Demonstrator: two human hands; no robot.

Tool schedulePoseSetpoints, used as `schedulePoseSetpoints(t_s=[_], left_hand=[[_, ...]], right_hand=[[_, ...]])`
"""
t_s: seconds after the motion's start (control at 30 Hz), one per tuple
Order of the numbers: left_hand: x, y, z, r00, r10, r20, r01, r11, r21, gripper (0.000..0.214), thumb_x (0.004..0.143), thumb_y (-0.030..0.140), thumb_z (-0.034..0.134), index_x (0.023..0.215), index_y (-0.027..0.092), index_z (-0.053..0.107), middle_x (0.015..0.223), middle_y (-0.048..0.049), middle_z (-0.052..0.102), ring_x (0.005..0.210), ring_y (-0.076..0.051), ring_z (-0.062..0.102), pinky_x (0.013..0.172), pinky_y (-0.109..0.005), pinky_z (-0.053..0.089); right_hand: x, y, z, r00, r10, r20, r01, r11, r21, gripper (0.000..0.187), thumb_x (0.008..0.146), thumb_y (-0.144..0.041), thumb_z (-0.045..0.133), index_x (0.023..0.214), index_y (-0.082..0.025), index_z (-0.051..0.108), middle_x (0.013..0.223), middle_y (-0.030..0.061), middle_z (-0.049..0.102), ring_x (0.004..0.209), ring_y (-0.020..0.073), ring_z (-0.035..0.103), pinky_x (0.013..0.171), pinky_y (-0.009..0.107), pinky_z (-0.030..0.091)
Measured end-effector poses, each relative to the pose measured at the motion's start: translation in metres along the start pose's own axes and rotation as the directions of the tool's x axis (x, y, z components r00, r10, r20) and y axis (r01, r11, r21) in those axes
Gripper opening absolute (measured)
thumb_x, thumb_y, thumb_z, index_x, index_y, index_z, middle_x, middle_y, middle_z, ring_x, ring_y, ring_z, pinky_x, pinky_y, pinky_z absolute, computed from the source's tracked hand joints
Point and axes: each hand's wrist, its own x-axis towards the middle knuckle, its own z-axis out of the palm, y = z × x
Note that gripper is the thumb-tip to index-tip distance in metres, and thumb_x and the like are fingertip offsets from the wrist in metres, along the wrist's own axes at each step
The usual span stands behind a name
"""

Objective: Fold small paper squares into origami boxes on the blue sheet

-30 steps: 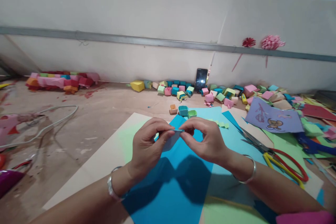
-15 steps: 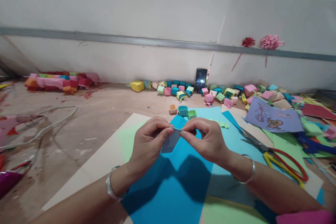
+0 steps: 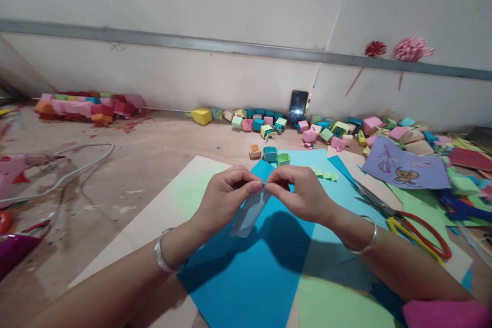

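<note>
Between my hands is a pale blue-grey paper strip [image 3: 248,218], slanting down toward the lower left. My left hand [image 3: 226,195] pinches its top edge between thumb and fingers. On the other side, my right hand [image 3: 298,193] pinches the same top edge, fingertips nearly touching those of the left. Beneath the hands lies a large blue paper sheet [image 3: 246,282], with their shadows on it. Just beyond it stand small open paper boxes: an orange one [image 3: 255,151], a teal one [image 3: 270,153] and a green one [image 3: 283,159].
Scissors [image 3: 400,215] with red and yellow handles lie on paper at right, near a purple drawn-on sheet [image 3: 406,166]. A phone [image 3: 298,107] leans on the wall among several folded paper cubes [image 3: 258,124]. A white cable [image 3: 84,166] curls at left beside a pink glue gun [image 3: 13,177].
The paper strip has swung so more of its length shows, hanging toward the lower left. Both hands keep their pinch, fingertips closer together. The camera view has tilted slightly downward.
</note>
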Motion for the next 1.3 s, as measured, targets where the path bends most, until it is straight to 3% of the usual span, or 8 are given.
schedulePoseSetpoints(t_s=[0.13,0.2,0.43,0.63,0.73,0.83,1.0,1.3], left_hand=[[0.001,-0.003,0.002,0.995,-0.103,0.001,0.103,0.995,-0.014,0.019,0.072,0.033,0.073,0.083,0.017,0.073,0.076,-0.0032,0.071,0.066,-0.015,0.06,0.058,-0.024,0.048],[0.001,-0.007,0.002,0.995,-0.096,-0.013,0.096,0.995,0.029,0.018,0.071,0.032,0.073,0.081,0.017,0.074,0.076,-0.0034,0.071,0.066,-0.015,0.06,0.056,-0.024,0.047],[0.0,-0.012,0.005,0.997,-0.077,-0.01,0.077,0.99,0.114,0.014,0.068,0.03,0.072,0.063,0.017,0.071,0.067,-0.002,0.067,0.065,-0.015,0.058,0.06,-0.025,0.045],[0.006,-0.023,0.003,0.936,-0.321,0.144,0.32,0.947,0.03,0.024,0.068,0.039,0.069,0.073,0.015,0.07,0.062,-0.0003,0.063,0.056,-0.013,0.052,0.05,-0.022,0.039],[0.013,-0.037,-0.001,0.929,-0.339,0.147,0.324,0.939,0.118,0.024,0.068,0.039,0.066,0.07,0.015,0.071,0.055,0.0006,0.059,0.05,-0.011,0.048,0.046,-0.021,0.034],[0.018,-0.049,-0.005,0.913,-0.369,0.173,0.34,0.924,0.176,0.023,0.066,0.037,0.067,0.069,0.015,0.075,0.05,0.0003,0.058,0.044,-0.011,0.044,0.043,-0.022,0.032],[0.02,-0.059,-0.005,0.934,-0.318,0.16,0.255,0.911,0.323,0.012,0.062,0.031,0.072,0.065,0.02,0.077,0.054,-0.0004,0.065,0.046,-0.013,0.047,0.047,-0.025,0.032],[0.015,-0.063,0.004,0.957,-0.137,0.254,-0.04,0.809,0.587,0.008,0.067,0.015,0.067,0.062,0.021,0.069,0.061,-0.0004,0.06,0.058,-0.016,0.05,0.056,-0.027,0.029]], right_hand=[[0.002,0.008,0.001,0.989,0.032,-0.147,-0.036,0.999,-0.029,0.014,0.083,-0.02,0.061,0.069,-0.018,0.063,0.062,-0.0018,0.061,0.056,0.0095,0.049,0.055,0.023,0.038],[0.004,0.014,-0.001,0.982,0.032,-0.187,-0.037,0.999,-0.026,0.014,0.084,-0.022,0.061,0.071,-0.018,0.063,0.064,-0.0012,0.061,0.057,0.0103,0.05,0.056,0.024,0.039],[0.008,0.017,-0.003,0.991,-0.111,-0.08,0.103,0.99,-0.095,0.009,0.086,-0.02,0.057,0.08,-0.019,0.062,0.075,0.0016,0.061,0.068,0.0131,0.051,0.063,0.026,0.04],[0.012,0.036,0.001,0.988,0.074,-0.135,-0.091,0.988,-0.128,0.014,0.085,-0.021,0.051,0.073,-0.018,0.06,0.07,-0.0004,0.059,0.064,0.0123,0.051,0.061,0.024,0.039],[0.019,0.056,-0.002,0.971,0.238,0.038,-0.221,0.943,-0.247,0.017,0.084,-0.021,0.047,0.076,-0.017,0.062,0.069,-0.0008,0.062,0.065,0.0124,0.054,0.06,0.022,0.039],[0.023,0.07,-0.003,0.93,0.301,0.211,-0.22,0.915,-0.338,0.014,0.077,-0.018,0.053,0.069,-0.017,0.065,0.064,-0.0006,0.064,0.063,0.0128,0.056,0.058,0.022,0.038],[0.022,0.072,-0.001,0.877,0.339,0.342,-0.164,0.878,-0.451,0.011,0.071,-0.015,0.058,0.062,-0.018,0.065,0.063,0.0017,0.066,0.061,0.014,0.056,0.055,0.024,0.033],[0.012,0.069,0.01,0.835,0.368,0.41,-0.021,0.765,-0.643,0.008,0.07,-0.012,0.057,0.067,-0.018,0.06,0.066,0.0056,0.063,0.061,0.0173,0.054,0.05,0.028,0.02]])
